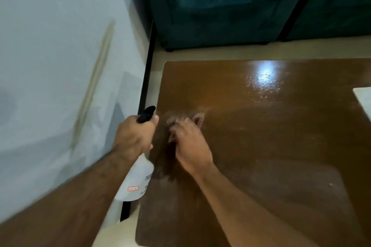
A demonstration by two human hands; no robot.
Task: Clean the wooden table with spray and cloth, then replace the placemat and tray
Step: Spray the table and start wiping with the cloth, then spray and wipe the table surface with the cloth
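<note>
Table [261,136] is brown, glossy, wet-streaked. Your left hand [133,136] grips the bottle [138,178] at its edge. Your right hand [190,144] presses a blurred cloth [197,119] flat, fingers spread.

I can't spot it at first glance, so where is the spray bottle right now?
The white spray bottle is in the left hand, off the wooden table's left edge, beside the wall.

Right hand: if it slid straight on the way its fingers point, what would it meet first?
The right hand points up-left along the wooden table. Past the blurred cloth under its fingers, only bare tabletop shows until the table's far-left edge; depth is unclear.
</note>
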